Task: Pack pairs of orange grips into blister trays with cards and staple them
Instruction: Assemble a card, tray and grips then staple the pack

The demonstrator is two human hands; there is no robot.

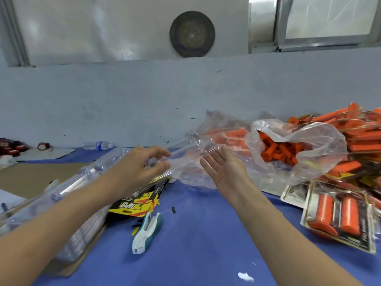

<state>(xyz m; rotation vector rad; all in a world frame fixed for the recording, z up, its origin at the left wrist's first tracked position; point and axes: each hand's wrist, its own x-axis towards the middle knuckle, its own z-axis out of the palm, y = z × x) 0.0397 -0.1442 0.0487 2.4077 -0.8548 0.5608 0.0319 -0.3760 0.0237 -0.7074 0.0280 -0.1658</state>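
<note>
Clear plastic blister tray (185, 149) was pinched betw. thumb & curled fingers (158, 151) of L hand (142, 164), held above the desk. R hand (224, 168) was open, palm turned left, its fingers (210, 162) straight & just beside the tray's far end; contact there couldn't be told. Tray's long axis ran near-left to far-right, far end tilted up, pointing twd a clear bag (321, 137) of loose orange grips (278, 151). Yellow-black cards (142, 201) lay under L hand, w/ a stack of clear trays (82, 223) under the forearm. White-teal stapler (146, 230) lay on the blue desk (206, 234) betw. the arms. Packed blisters (338, 211) were piled at right. Water bottle (99, 145) lay by the pale wall (103, 100); round disc (192, 34) & window (325, 21) above.
</note>
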